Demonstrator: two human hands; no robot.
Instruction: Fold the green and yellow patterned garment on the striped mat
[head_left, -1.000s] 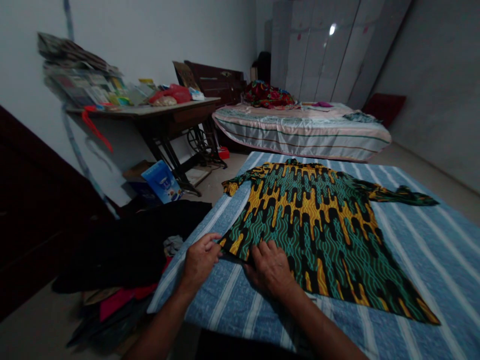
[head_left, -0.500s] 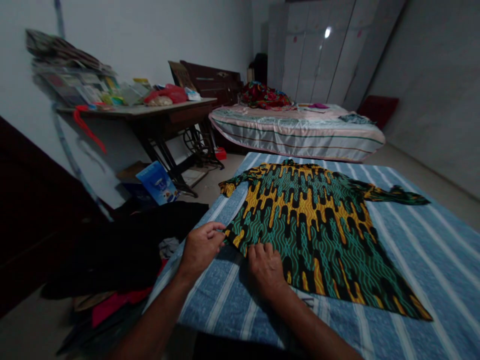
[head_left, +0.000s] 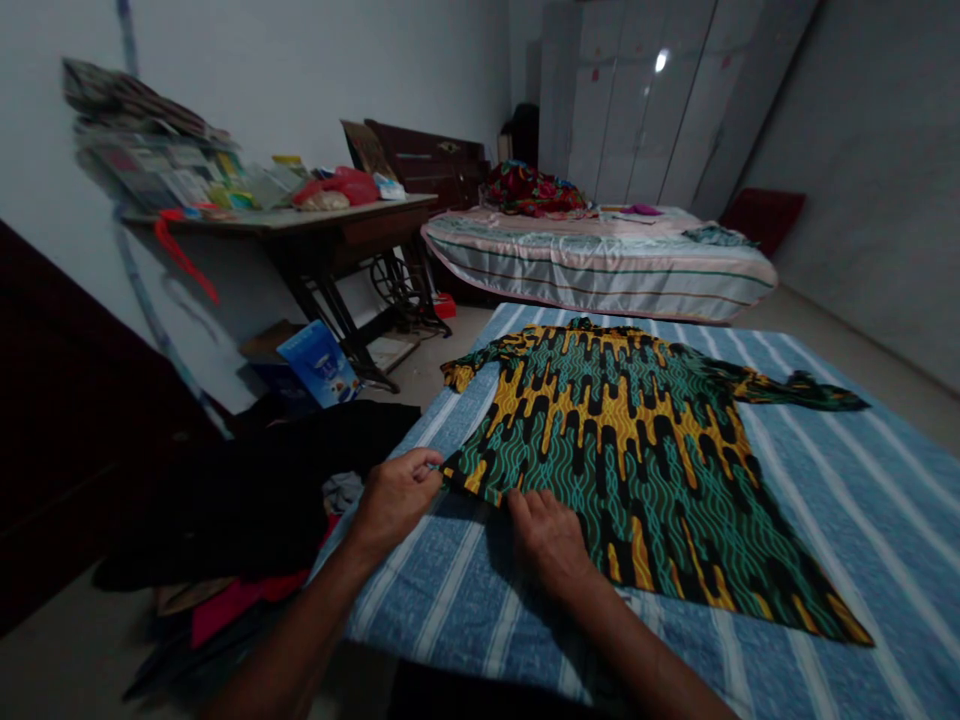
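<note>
Dim room (head_left: 420, 70), bed (head_left: 592, 260) behind, striped cover (head_left: 461, 590) under shirt (head_left: 607, 430), left fingers (head_left: 426, 468) and right fingers (head_left: 534, 503) pinching its hem (head_left: 475, 489)

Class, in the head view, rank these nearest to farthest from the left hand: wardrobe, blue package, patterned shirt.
1. Patterned shirt: its corner in the left hand.
2. Blue package: low on the left side.
3. Wardrobe: at the back of the room.

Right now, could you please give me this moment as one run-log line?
left hand: pinching patterned shirt at lower corner | right hand: holding its lower edge | shirt: spread on blue striped cloth
</note>
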